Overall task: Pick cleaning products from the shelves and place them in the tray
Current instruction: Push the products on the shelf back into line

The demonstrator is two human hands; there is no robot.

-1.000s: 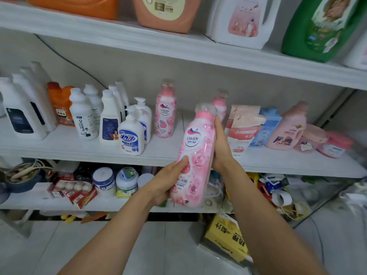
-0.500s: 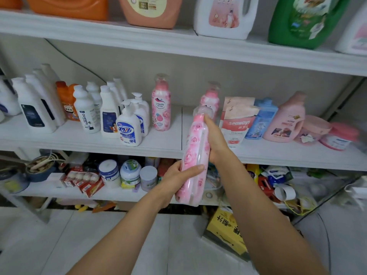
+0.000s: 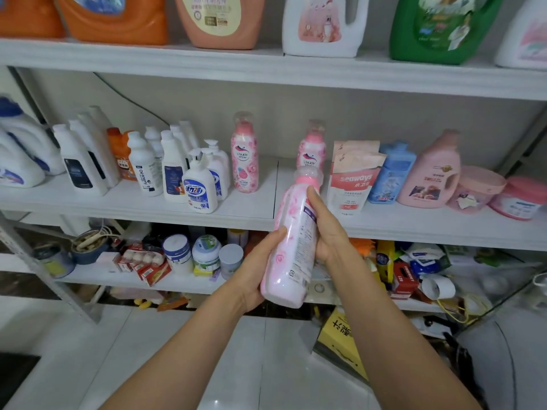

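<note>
I hold a pink rose-patterned bottle point(image 3: 291, 244) with a clear cap in both hands, in front of the middle shelf point(image 3: 251, 216). Its back label faces me. My left hand point(image 3: 256, 269) cups its lower part from the left. Around its upper half, on the right side, curls my right hand point(image 3: 328, 229). Two more pink bottles of the same kind, one at the centre point(image 3: 244, 155) and one further right point(image 3: 311, 149), stand upright on the middle shelf. No tray is in view.
White bottles point(image 3: 142, 164) and pump bottles point(image 3: 199, 184) crowd the middle shelf's left; refill pouches point(image 3: 350, 182), a blue bottle point(image 3: 392, 173), a pink jug point(image 3: 430, 173) and tubs point(image 3: 473, 189) fill its right. Large detergent jugs point(image 3: 322, 25) line the top shelf. Tins and boxes clutter the lower shelf point(image 3: 177, 284). A yellow box point(image 3: 340, 341) lies on the floor.
The pink bottle has turned in my hands: a second ago its front label faced me, now its back label does. My view has dropped a little against the shelves.
</note>
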